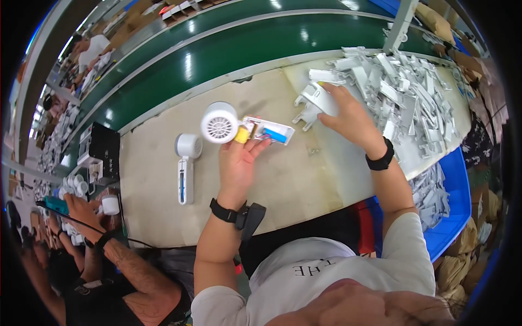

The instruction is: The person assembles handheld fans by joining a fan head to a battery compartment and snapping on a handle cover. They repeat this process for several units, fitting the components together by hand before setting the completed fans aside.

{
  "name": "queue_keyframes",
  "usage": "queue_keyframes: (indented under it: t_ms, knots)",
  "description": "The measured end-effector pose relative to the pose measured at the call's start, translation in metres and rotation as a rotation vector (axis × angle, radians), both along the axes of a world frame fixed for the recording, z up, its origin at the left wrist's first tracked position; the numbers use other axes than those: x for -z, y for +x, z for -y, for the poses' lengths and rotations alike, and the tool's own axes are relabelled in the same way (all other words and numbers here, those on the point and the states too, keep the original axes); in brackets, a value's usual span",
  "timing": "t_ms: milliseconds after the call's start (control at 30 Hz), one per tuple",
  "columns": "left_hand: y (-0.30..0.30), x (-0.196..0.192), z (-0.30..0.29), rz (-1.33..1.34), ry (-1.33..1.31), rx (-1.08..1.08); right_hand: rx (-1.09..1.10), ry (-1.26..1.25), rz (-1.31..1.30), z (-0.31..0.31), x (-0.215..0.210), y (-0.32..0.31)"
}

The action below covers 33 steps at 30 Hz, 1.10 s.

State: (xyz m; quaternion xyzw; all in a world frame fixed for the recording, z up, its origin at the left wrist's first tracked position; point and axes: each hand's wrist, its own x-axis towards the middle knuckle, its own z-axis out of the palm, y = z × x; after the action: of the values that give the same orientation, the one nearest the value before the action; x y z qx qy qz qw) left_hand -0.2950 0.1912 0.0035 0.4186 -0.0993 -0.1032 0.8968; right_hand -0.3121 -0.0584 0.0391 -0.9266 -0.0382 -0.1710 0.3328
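Observation:
My left hand is closed around a white handheld fan, its round grille toward me. The fan's handle is uncovered, and a blue battery with wiring shows inside it. My right hand grips a white plastic shell piece at the near left edge of a heap of similar pieces. Another piece lies just under it. Yellow coverings show on a finger of each hand. A second white fan lies on the table left of my left hand, a blue strip along its handle.
A green conveyor runs behind the table. A blue bin of white pieces stands at the right, below the table edge. To the left, a co-worker's hand holds a teal power tool with a cable near a black box.

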Motion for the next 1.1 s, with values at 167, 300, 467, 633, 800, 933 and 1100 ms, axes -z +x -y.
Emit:
queue_keyframes:
  t_ms: [167, 300, 467, 633, 800, 933, 1100]
  knots:
    - [-0.001, -0.005, 0.006, 0.000, 0.005, 0.000, 0.029, -0.020, -0.007, 0.009, -0.010, -0.019]
    - [0.005, 0.016, 0.001, -0.027, -0.016, 0.017, -0.094, 0.013, 0.082, 0.025, 0.001, -0.041]
    - [0.001, 0.003, -0.001, 0.001, 0.076, 0.008, -0.229, 0.204, 0.053, 0.029, -0.020, -0.087]
    - [0.001, 0.010, 0.012, 0.034, 0.084, 0.128, -0.181, 0.718, -0.060, 0.056, -0.028, -0.154]
    - [0.009, 0.019, 0.004, -0.031, 0.100, 0.255, 0.007, 1.118, 0.490, 0.085, -0.020, -0.199]
    - [-0.009, 0.011, 0.022, -0.113, 0.164, 0.160, 0.477, 0.929, 0.730, 0.137, -0.024, -0.315]
    - [-0.017, 0.009, 0.014, 0.065, 0.278, 0.340, 1.424, 0.635, 1.216, 0.140, 0.031, -0.531]
